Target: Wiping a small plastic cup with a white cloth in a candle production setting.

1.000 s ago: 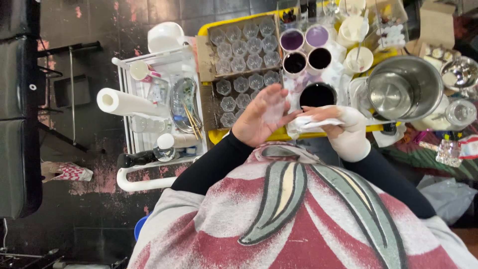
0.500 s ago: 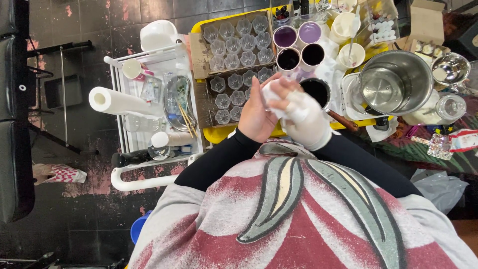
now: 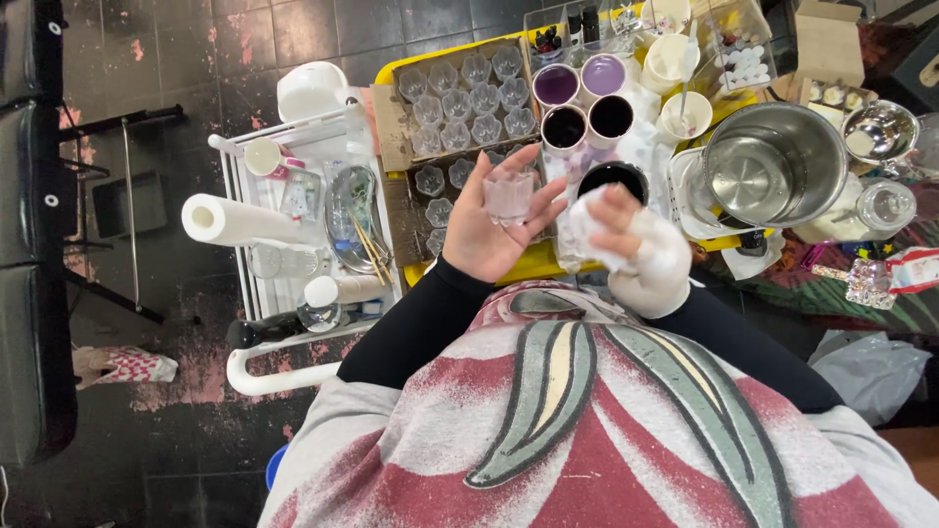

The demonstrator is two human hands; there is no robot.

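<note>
Glass cup (image 3: pixel 509 196) in left hand (image 3: pixel 489 220), tissue (image 3: pixel 597 230) in right hand (image 3: pixel 636 244)

A steel pot (image 3: pixel 773 166) stands near a paper towel roll (image 3: pixel 235 221).

Your yellow counter (image 3: pixel 533 266) carries a cardboard tray (image 3: pixel 393 122) of clear cups, dye cups (image 3: pixel 584 96) and a steel pot (image 3: pixel 773 164).
</note>
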